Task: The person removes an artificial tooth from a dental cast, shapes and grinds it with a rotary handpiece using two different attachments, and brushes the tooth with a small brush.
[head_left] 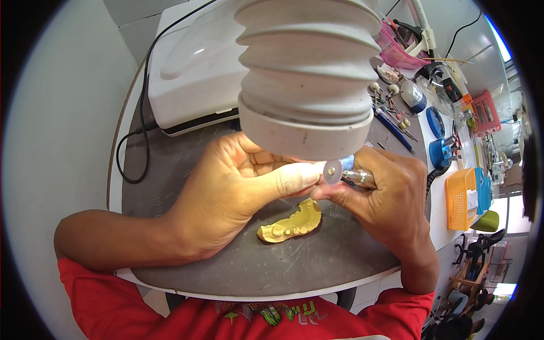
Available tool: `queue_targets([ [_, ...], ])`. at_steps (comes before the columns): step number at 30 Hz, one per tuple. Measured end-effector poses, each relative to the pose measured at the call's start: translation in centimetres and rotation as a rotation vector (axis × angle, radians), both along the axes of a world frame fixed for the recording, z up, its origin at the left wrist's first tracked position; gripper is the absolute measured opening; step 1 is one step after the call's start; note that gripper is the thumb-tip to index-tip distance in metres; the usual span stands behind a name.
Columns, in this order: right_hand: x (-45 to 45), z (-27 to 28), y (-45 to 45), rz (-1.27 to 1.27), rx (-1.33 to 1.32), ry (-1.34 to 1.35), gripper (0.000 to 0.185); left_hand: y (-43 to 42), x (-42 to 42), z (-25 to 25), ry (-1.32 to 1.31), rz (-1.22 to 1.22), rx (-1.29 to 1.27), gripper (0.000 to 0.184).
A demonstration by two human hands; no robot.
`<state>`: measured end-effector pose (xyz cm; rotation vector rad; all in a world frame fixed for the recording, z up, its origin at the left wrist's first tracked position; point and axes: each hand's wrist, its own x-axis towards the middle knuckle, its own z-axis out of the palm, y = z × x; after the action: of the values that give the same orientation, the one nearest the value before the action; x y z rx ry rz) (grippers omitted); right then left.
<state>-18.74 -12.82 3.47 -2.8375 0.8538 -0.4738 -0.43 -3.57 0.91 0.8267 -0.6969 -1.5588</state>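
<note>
Head view: left hand thumb-out, right hand curled round handpiece.

Left of the ribbed white hose stands a white machine, a black cord looping down the side away from the hose. Right of the hose are a pink bin, a bottle and — farther from it — an orange basket just beside a blue container.
</note>
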Motion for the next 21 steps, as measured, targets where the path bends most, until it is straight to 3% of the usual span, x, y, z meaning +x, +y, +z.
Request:
queue_targets([
  [2,0.06,-0.12,-0.08,0.002,0.000,0.002,0.045,0.00,0.00,-0.01,0.003,-0.001,0.000,0.029],
  [4,0.17,-0.52,-0.26,0.032,-0.068,-0.064,0.057,0.01,-0.02,0.07,0.009,0.003,-0.003,0.032],
  [21,-0.18,0.12,-0.14,0.002,-0.038,-0.084,0.057,-0.04,-0.07,0.30,-0.037,0.019,0.024,0.028],
])
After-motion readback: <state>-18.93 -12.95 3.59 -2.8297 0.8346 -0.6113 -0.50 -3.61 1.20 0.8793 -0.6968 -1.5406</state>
